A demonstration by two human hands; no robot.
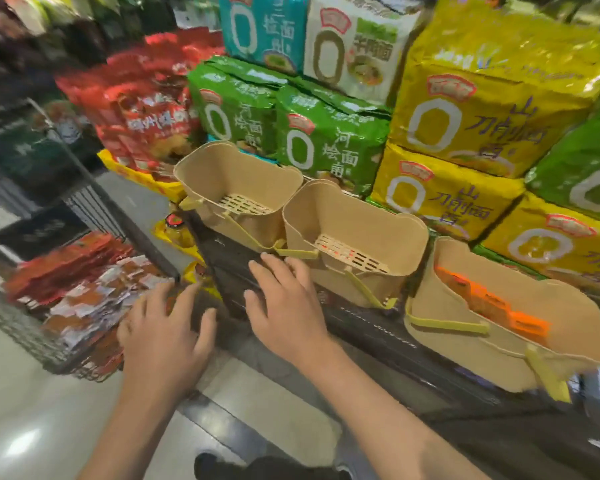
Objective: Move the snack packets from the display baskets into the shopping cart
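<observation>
Both hands hover with fingers spread and hold nothing: the left hand [165,336] near the shopping cart [25,334], the right hand [284,306] just before the middle basket [355,252]. Red and white snack packets [84,289] lie piled in the cart at left. The left basket [236,192] and middle one show bare slatted bottoms; the right basket [520,337] holds orange packets [492,304]. Noodle packs [329,147] are stacked behind.
</observation>
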